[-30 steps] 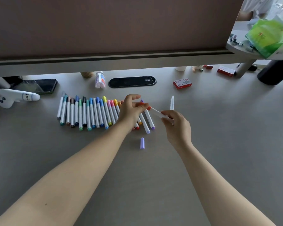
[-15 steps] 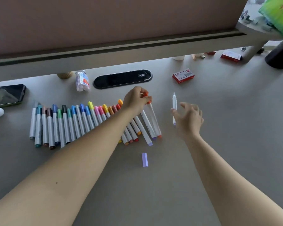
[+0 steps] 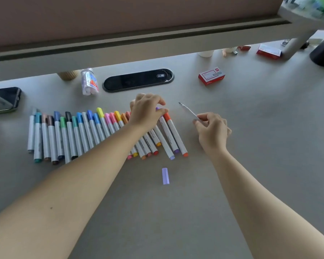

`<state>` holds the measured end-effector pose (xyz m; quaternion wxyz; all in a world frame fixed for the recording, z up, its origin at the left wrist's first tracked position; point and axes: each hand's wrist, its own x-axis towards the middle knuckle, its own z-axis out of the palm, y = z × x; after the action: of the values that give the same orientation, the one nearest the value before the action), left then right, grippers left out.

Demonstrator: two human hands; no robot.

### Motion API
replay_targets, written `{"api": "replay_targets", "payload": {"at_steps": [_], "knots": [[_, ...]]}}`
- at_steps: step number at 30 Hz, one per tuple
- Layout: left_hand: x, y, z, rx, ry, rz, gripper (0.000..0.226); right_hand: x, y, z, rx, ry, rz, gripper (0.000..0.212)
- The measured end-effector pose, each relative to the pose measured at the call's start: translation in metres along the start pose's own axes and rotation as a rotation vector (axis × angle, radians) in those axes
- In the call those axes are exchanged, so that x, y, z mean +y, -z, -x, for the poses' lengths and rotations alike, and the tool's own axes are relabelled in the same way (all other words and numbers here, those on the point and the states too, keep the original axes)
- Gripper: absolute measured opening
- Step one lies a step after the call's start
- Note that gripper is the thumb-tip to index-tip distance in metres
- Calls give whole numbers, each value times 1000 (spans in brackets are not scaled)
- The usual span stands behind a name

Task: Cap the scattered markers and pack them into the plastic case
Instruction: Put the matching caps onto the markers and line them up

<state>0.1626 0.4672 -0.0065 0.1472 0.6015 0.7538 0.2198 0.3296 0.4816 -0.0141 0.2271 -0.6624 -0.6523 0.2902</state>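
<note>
Apparently right hand fingers pinch an uncapped marker.

near desk open | marker row blocks left | lilac cap centre

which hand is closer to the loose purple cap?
Right, narrowly. The right hand, holding an uncapped marker, is up and right of the cap; the left hand rests farther back on the marker row.

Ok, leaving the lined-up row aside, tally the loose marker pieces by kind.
Uncapped marker, held in the right hand: 1
Loose lilac cap: 1
Total: 2
</note>
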Motion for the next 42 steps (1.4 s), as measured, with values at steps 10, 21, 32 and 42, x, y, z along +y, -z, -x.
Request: {"api": "replay_targets", "payload": {"at_steps": [10, 21, 32, 42], "knots": [[15, 12, 111, -37, -50, 121, 38, 8, 29, 52, -165, -32, -240, 17], [18, -9, 157, -116, 37, -43, 47, 24, 32, 89, -234, 25, -237, 13], [44, 13, 135, 119, 433, 685, 25, 17, 53, 93, -248, 63, -278, 8], [43, 16, 110, 221, 771, 1212, 18, 10, 60, 93, -290, 110, -273, 10]]}}
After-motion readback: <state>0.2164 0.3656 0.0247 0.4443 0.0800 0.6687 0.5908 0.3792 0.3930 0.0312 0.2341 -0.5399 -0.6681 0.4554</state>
